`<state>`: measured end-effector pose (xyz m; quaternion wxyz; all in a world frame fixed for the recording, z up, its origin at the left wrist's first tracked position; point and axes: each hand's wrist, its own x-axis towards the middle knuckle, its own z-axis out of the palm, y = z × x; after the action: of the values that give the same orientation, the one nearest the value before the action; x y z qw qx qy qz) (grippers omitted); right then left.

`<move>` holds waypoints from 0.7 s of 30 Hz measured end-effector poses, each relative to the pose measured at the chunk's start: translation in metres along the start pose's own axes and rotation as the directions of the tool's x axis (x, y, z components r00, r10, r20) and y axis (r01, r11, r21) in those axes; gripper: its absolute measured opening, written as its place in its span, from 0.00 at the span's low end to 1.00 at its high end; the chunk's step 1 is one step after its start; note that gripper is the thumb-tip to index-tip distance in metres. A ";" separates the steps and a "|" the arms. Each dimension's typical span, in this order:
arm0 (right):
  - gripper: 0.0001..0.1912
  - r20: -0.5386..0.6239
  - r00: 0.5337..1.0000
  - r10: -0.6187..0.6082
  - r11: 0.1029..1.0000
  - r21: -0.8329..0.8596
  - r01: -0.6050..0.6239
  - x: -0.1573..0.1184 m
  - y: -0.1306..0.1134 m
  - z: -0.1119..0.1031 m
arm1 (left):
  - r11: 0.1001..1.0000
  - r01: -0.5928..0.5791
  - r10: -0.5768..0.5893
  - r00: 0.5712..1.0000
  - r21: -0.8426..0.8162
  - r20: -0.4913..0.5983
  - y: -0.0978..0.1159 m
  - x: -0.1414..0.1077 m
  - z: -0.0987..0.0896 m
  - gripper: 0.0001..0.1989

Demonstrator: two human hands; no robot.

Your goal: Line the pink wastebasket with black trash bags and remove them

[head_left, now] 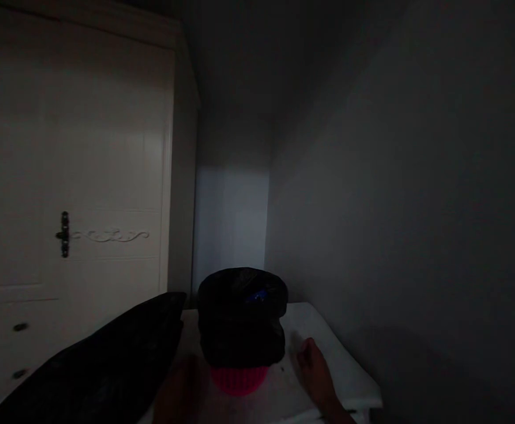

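A pink basket (239, 381) stands on a white tabletop (299, 386), its sides showing vertical slots. Black plastic (242, 338), apparently a bin bag, covers its upper part and bulges over the rim; a small blue patch shows near the top. To the right, apart from the basket, my right hand (314, 370) is closed with its fingers curled, and nothing shows in it. My left hand (178, 391) is dim and smeared at the lower left of the basket, beside a second large piece of black plastic (102, 365). Whether it grips that plastic is too dark to see.
A tall white wardrobe (107, 147) with a dark handle (65, 234) and drawer knobs stands on the left. A plain grey wall (394, 224) runs along the right side of the table. The room is very dim.
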<state>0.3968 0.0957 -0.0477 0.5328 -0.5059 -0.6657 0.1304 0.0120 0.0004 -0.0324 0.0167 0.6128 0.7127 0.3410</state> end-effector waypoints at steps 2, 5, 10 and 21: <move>0.10 -0.043 0.999 0.031 0.992 -0.117 -0.036 -0.008 0.003 -0.002 | 0.991 -0.100 0.098 0.995 0.085 0.031 -0.002 -0.015 0.000 0.18; 0.15 0.011 0.996 0.085 0.952 -0.296 -0.078 -0.012 -0.007 -0.004 | 0.976 -0.156 0.146 0.986 0.154 0.075 0.012 -0.023 -0.004 0.18; 0.17 0.158 0.974 0.166 0.818 -0.574 -0.046 -0.011 -0.034 -0.007 | 0.977 -0.109 0.083 0.986 0.182 0.146 0.033 -0.024 -0.015 0.18; 0.18 0.169 0.968 0.185 0.757 -0.653 -0.031 -0.012 -0.040 -0.007 | 0.977 0.009 -0.056 0.976 0.214 0.211 0.042 -0.024 -0.026 0.19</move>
<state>0.3804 0.0655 -0.0235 0.2394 -0.6781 -0.6947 -0.0199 0.0425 -0.0328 -0.0005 0.0343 0.6327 0.7488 0.1944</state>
